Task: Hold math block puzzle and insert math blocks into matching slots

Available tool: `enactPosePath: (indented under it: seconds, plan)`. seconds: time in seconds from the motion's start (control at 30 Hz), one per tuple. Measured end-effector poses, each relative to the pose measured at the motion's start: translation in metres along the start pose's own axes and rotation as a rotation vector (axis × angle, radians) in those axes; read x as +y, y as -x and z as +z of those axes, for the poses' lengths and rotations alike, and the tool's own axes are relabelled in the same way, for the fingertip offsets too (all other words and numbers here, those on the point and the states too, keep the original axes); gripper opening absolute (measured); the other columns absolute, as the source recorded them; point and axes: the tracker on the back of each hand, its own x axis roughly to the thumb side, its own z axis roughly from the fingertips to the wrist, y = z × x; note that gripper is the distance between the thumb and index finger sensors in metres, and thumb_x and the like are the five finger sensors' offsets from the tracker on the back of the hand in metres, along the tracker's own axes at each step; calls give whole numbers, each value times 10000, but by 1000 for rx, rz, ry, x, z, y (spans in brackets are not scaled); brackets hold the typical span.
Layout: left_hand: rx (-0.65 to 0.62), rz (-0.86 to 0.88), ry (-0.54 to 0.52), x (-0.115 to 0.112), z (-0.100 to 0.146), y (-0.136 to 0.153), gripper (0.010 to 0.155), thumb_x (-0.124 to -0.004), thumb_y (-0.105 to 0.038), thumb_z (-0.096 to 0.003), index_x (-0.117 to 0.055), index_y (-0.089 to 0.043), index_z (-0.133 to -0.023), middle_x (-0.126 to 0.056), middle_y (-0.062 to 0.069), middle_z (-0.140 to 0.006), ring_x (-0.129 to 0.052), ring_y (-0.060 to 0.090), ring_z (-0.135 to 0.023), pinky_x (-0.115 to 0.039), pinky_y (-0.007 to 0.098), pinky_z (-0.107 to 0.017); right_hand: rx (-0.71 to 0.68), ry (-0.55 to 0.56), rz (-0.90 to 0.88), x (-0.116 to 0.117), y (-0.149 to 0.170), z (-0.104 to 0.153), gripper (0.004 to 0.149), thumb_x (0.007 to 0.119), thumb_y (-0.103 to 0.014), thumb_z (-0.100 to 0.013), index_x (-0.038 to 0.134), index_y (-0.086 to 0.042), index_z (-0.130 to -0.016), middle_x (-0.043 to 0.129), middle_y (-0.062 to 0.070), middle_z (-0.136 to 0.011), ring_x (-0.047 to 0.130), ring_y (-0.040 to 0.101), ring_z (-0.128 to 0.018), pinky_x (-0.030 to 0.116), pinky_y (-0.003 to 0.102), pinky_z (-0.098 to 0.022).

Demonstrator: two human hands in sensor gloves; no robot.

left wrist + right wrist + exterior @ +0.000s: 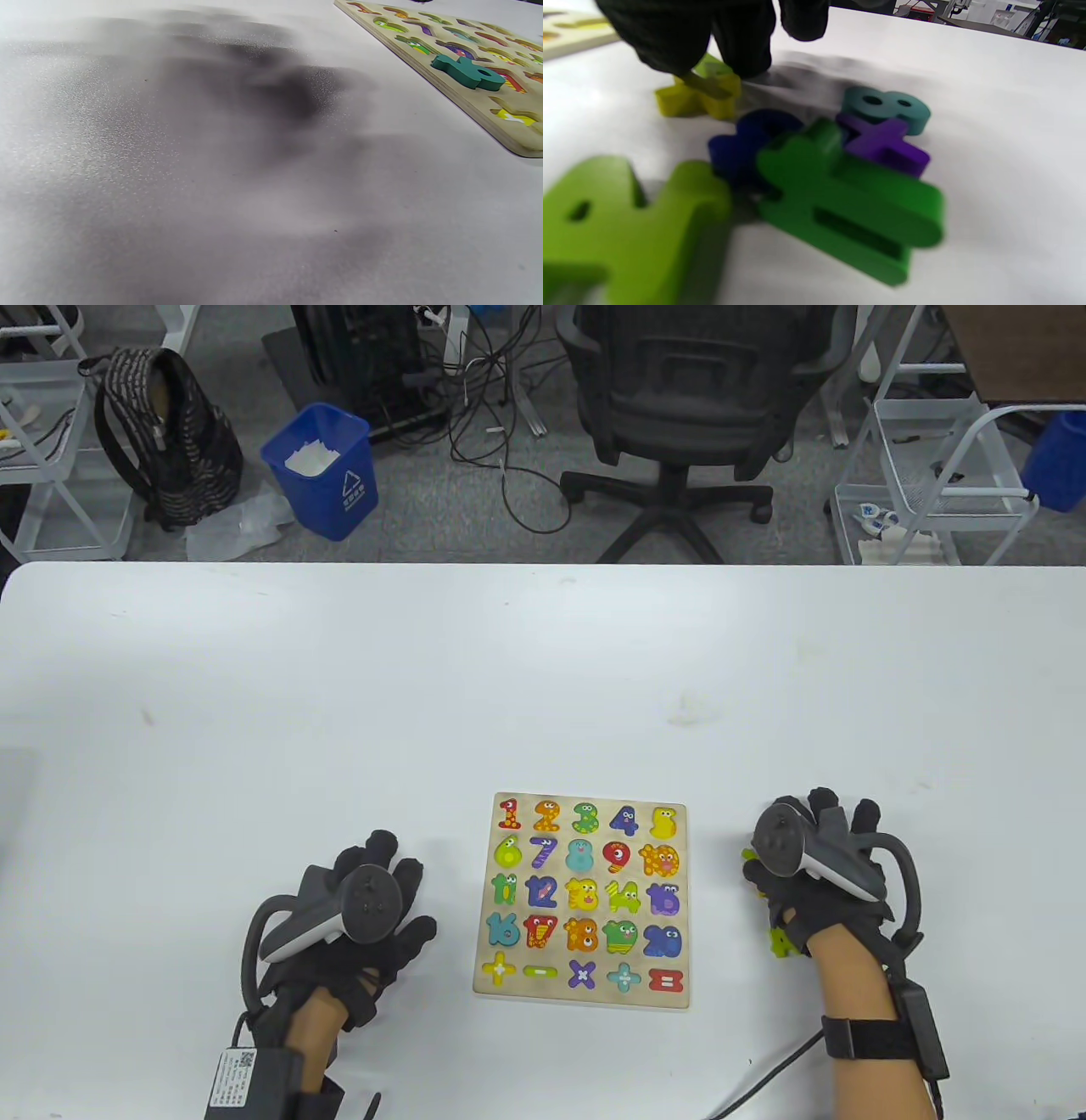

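yellow block [698, 95] under right hand [819, 869] fingers [742, 42], beside puzzle board [581, 899].

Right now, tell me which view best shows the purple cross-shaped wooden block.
The right wrist view: the purple cross-shaped wooden block lies unobstructed in the loose pile beside a teal block. In the table view the right hand hides it; the left wrist view misses the pile.

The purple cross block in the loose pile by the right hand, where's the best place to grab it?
Probably pinch the purple cross block from above across one raised arm: it leans atop the teal block, and the dark green block crowds its near side.
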Motion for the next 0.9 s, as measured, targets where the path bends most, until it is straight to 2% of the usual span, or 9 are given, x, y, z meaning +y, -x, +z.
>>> enactPosePath:
  seconds: [0.2,0.3,0.4,0.6,0.7,0.83,0.9]
  plan:
    - [-3,-2,-3,0,0,-1,742,-439,-722,-553,-148,-381,-1144,209,-84,-1088,-43,352,-1116,-202,624,-778,-8,46,8,0,-3,-1,420,724,-493,-556,700,-328,-942,459,7,-1206,265,433,-1107,178,772,-692]
    - [-2,-4,-1,0,0,-1,744,-443,-722,-553,-148,-381,-1144,208,-83,-1088,-44,352,-1116,-201,625,-778,-16,40,-15,0,-2,-2,418,732,-479,-557,700,-325,-944,463,4,-1206,269,431,-1108,183,772,-694]
    - [-1,-2,5,-1,0,-1,743,-442,-722,-553,-147,-382,-1144,209,-84,-1087,-43,352,-1116,-202,623,-779,-13,-59,-98,2,5,-1,472,733,-468,-561,632,-303,-992,388,20,-1218,204,447,-1098,152,777,-680]
    - [1,-5,1,0,1,0,744,-443,-722,-553,-146,-381,-1144,211,-84,-1086,-43,352,-1116,-203,623,-779,-17,-151,-205,5,22,3,534,756,-429,-559,554,-353,-1047,345,35,-1229,150,457,-1090,116,783,-661]
    - [-1,-5,0,0,1,0,743,-443,-722,-553,-149,-381,-1144,210,-84,-1086,-44,351,-1116,-203,623,-779,-17,-142,-222,4,24,4,517,743,-411,-565,581,-320,-1047,365,39,-1226,160,458,-1091,117,785,-658]
    - [-5,-5,-1,0,0,-1,744,-440,-722,-553,-148,-379,-1144,211,-85,-1086,-43,352,-1116,-205,622,-780,-21,-50,-162,0,17,3,523,741,-501,-546,636,-291,-1013,392,46,-1220,200,459,-1094,140,783,-670]
    - [-6,-6,0,-1,0,-1,742,-441,-722,-553,-149,-380,-1144,210,-85,-1086,-44,350,-1117,-207,621,-780,-24,-5,-83,0,8,1,506,751,-509,-541,655,-300,-992,396,40,-1218,214,454,-1097,150,781,-676]
